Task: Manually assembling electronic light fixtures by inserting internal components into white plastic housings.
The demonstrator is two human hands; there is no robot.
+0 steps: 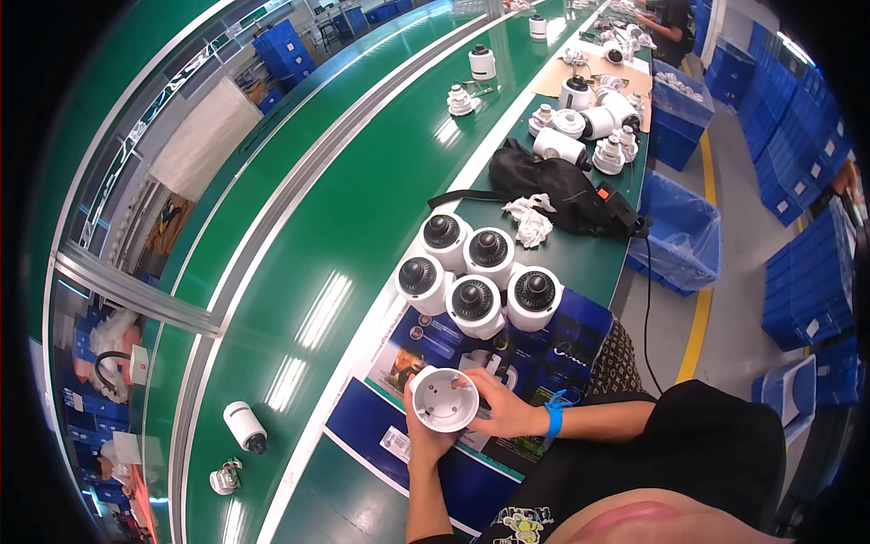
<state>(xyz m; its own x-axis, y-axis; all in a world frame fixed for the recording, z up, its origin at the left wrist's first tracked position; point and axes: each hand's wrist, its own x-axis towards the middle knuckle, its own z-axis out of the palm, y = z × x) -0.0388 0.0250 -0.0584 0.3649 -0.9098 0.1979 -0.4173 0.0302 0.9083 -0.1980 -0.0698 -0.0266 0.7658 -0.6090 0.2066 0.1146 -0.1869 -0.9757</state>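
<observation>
Both my hands hold a hollow white round plastic housing [444, 412], its open end up. Holes and small fittings show in its floor. My left hand [424, 437] is wrapped round its left and lower side. My right hand [498, 406] grips the right side, with finger ends at the rim and partly inside. Just beyond stand several white housings with ribbed black tops [473, 299], grouped upright. Beneath my hands lies a dark blue printed cardboard sheet [362, 419]; a small black part [501, 343] sits beside the nearest housings.
Left of me runs a green conveyor belt [272, 363] carrying a white cylinder [243, 426] and a small white part [225, 477]. Farther along the bench lie a crumpled white cloth [530, 220], a black bag [553, 186] and more white parts [598, 122]. Blue bins [675, 227] stand right.
</observation>
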